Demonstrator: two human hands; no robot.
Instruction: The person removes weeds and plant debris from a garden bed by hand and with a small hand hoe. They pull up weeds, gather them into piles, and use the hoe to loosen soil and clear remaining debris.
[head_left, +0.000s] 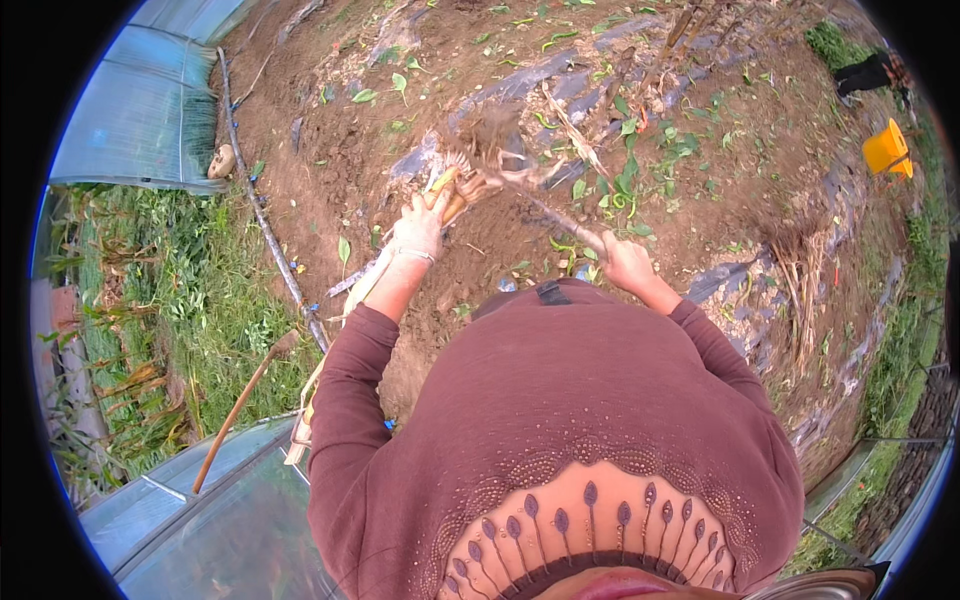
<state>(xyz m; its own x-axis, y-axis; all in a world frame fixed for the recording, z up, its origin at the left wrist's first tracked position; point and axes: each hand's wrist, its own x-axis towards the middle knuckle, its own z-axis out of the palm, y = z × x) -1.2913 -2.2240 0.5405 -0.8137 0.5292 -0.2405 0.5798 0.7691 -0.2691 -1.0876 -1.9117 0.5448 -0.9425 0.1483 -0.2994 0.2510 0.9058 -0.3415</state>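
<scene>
My left hand (420, 226) grips a bundle of dry, pale corn-like stalks (366, 289), which run back beneath my left forearm. The yellowish lower ends of the stalks show just beyond my fingers. Soil and a blurred root clump (480, 135) lie at their far end. In my right hand (628, 261) is the wooden handle (559, 214) of a hand tool. That handle slants forward and left to the roots, where motion blur hides the tool's head. I cannot tell whether it touches them.
Torn dark plastic mulch film (517, 84), loose leaves and green peppers (622, 201) litter the soil. A long pole (259, 199) lies left, near a leaning wooden-handled hoe (240, 409) and blue plastic sheeting (142, 105). Rightward are a stalk bundle (806, 300), a yellow bucket (886, 150) and another person (870, 73).
</scene>
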